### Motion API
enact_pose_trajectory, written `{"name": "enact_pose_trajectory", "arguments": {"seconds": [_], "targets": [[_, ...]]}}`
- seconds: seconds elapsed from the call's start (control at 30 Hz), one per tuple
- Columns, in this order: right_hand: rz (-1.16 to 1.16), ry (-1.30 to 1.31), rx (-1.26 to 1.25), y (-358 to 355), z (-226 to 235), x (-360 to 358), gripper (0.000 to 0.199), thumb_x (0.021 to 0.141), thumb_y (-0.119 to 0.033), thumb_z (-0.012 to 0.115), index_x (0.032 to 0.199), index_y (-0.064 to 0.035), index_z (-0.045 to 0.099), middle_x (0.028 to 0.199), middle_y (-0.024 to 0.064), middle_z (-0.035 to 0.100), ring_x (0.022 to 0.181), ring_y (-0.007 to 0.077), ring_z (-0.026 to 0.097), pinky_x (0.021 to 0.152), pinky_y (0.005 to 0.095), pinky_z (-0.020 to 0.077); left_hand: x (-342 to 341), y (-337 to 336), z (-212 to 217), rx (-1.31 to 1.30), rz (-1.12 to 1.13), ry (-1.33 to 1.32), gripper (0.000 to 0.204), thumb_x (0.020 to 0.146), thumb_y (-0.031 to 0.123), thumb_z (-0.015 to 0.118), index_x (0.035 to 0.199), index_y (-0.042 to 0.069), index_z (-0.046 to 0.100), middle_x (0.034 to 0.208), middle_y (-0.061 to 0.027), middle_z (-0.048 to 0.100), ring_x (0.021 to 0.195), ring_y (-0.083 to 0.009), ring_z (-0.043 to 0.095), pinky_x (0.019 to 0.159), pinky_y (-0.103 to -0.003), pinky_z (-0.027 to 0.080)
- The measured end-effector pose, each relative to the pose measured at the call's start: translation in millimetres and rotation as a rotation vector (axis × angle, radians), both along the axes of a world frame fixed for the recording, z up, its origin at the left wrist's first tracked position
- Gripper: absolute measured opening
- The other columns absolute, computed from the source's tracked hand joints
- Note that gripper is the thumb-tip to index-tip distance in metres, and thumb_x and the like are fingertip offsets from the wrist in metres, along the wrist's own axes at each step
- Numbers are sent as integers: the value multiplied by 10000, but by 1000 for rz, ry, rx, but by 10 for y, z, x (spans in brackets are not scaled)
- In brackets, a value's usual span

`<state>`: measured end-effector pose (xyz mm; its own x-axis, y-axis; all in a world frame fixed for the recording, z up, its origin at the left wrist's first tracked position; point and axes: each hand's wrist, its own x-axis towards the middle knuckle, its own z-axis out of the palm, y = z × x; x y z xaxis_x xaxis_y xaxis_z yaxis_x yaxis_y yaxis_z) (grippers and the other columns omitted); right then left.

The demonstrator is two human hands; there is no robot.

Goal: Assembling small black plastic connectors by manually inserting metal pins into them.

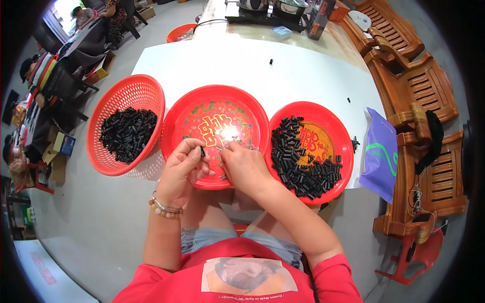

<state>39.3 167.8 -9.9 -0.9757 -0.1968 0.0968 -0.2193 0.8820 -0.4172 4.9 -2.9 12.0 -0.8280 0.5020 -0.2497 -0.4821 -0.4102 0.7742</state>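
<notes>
My left hand point(185, 164) is raised over the near rim of the middle red tray point(255, 113), pinching a small black plastic piece point(203, 151) between thumb and finger. Close beside it, my right hand point(243, 164) reaches into that tray with its fingertips together, among small metallic bits point(234, 140); whatever they grip is hidden. To the left a red perforated basket point(151, 91) holds a heap of black plastic pieces point(129, 134). On the right, a red plate point(339, 136) carries many similar black pieces point(303, 171), spread along its left and near sides.
The white table point(212, 60) bears a stray black piece point(271, 61) toward the back. A purple bag point(380, 154) stands at the table's right edge, before wooden chairs point(429, 96). Pots point(290, 7) sit on a stove at the far end. Other people point(83, 17) are at far left.
</notes>
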Motion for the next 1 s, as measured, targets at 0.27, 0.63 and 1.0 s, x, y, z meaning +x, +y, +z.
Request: {"name": "enact_pose_trajectory", "arguments": {"seconds": [0.27, 0.63, 1.0], "targets": [[-101, 41, -416, 81, 168, 96, 136, 866, -142, 550, 827, -12, 537, 828, 145, 589, 717, 297, 633, 580, 392, 495, 23, 46, -25, 114, 18, -133, 148, 953, 140, 481, 1065, 57, 528, 926, -94, 635, 727, -126, 616, 727, -300, 543], [-249, 37, -955, 157, 205, 175, 140, 838, -67, 604, 958, 3, 599, 774, 144, 630, 654, 209, 632, 597, 287, 488, 112, 264, -80, 94, 38, -206, 127, 944, 132, 497, 1036, 56, 540, 977, -96, 643, 808, -150, 638, 763, -315, 558], [-260, 184, -848, 91, 184, 229, 224, 811, -52, 609, 1034, -56, 594, 811, 138, 660, 700, 274, 663, 575, 338, 515, 127, 286, -119, 26, 102, -155, 121, 940, 127, 507, 1036, 61, 543, 971, -84, 640, 839, -159, 647, 761, -307, 560]]}}
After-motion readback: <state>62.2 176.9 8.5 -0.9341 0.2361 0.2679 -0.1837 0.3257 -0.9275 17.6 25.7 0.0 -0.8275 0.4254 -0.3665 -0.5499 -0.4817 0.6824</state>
